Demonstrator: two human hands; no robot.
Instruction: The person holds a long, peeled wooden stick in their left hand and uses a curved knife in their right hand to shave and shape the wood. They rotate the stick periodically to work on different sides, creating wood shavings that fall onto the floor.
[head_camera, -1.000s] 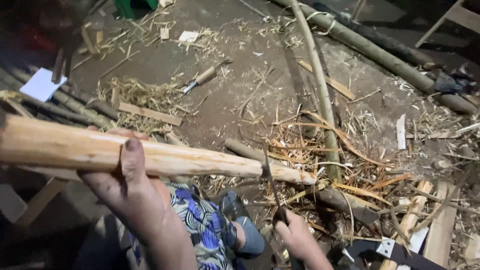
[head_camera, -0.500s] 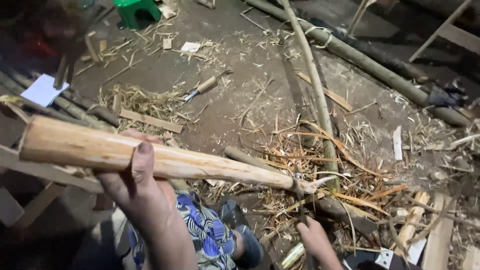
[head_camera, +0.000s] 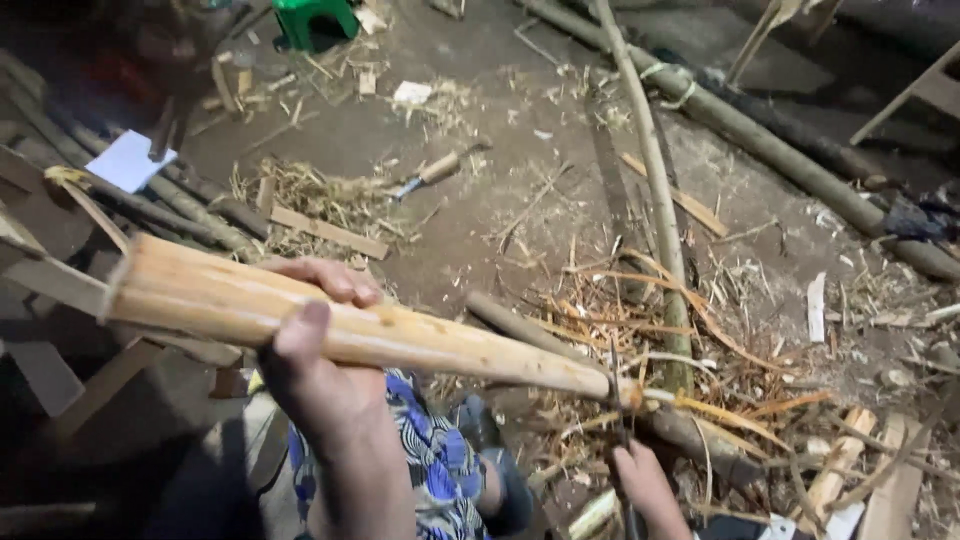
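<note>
Dirt floor (head_camera: 480, 215) littered with shavings and offcuts fills the frame. Across its lower left lies a peeled, pale wooden stake (head_camera: 350, 325), running from a thick cut end at mid-left down to a narrow tip near lower centre. The left hand (head_camera: 320, 350) is wrapped around its middle — thumb on top, fingers curled over the far side — gripping the stake firmly. At the bottom centre-right, the right hand (head_camera: 645, 480) is closed on the handle of a knife (head_camera: 622, 440), whose thin dark blade rises to meet the stake's tip, where a curl of shaving peels away to the right. Below the stake shows a blue patterned garment (head_camera: 435, 460). Beyond the tip, a heap of orange-brown shavings (head_camera: 700, 350) spreads over the lower right, crossed by a thin pole (head_camera: 655, 190) running toward the top centre. A hammer (head_camera: 435, 170) lies above centre-left, a white sheet (head_camera: 130, 160) at upper left, a green stool (head_camera: 315, 15) at the top edge, and thick logs (head_camera: 760, 135) in the upper right.
</note>
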